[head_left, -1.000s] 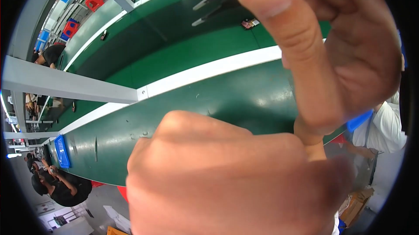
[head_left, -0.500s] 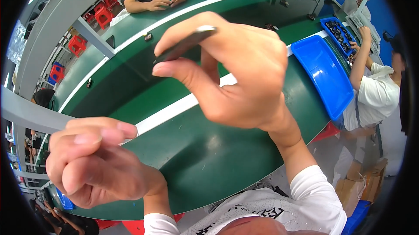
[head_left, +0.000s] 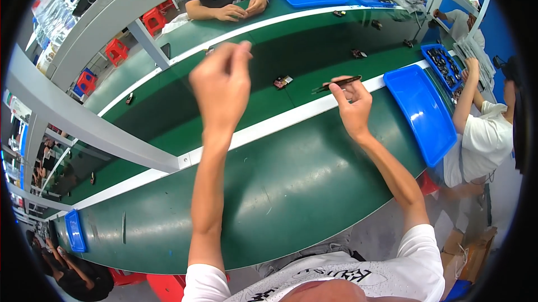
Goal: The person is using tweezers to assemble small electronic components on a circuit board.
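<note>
Head view, frame centre: my right hand (head_left: 352, 105) pinches thin, stiff, light tweezers (head_left: 336, 84) mid-shaft; left hand (head_left: 221, 86) fingertips pinched, contents unclear.

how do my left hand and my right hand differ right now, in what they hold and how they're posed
The right hand pinches a thin dark tweezer-like tool lying roughly level, while the left hand shows no tool, its fingertips pressed together. The left hand is raised higher and reaches further over the green conveyor belt; the right hand sits near the belt's white edge strip. Both are bare and held above the green worktable.
</note>
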The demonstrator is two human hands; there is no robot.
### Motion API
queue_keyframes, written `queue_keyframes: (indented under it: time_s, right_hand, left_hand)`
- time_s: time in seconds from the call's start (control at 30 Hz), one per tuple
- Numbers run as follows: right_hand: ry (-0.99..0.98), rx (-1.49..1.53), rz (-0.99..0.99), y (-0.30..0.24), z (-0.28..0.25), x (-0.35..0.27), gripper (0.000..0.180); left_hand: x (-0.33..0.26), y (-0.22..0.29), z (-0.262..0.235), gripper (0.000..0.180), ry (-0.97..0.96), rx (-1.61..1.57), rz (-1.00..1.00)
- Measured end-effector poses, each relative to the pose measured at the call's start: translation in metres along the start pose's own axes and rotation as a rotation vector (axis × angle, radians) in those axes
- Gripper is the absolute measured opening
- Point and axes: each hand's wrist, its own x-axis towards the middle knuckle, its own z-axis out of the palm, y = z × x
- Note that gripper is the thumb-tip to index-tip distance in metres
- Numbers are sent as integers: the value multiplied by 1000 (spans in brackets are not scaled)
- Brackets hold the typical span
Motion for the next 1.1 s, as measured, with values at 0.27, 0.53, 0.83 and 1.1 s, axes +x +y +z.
queue_keyframes:
  time_s: [0.27, 0.53, 0.83, 1.1]
  right_hand:
    - [-103, -108, 43, 18, -7, -26, 12]
    - [-161, -128, 68, 14, -12, -24, 14]
    - [-209, -160, 90, 13, -14, -23, 16]
    - [-260, 318, 692, -5, -17, -20, 20]
  left_hand:
    - [-27, -125, 103, 30, -356, -118, -573]
    - [-21, -121, 108, 39, -380, 152, -631]
    - [-27, -116, 95, 22, -304, -101, -658]
    - [-83, -96, 36, 24, -330, -423, -735]
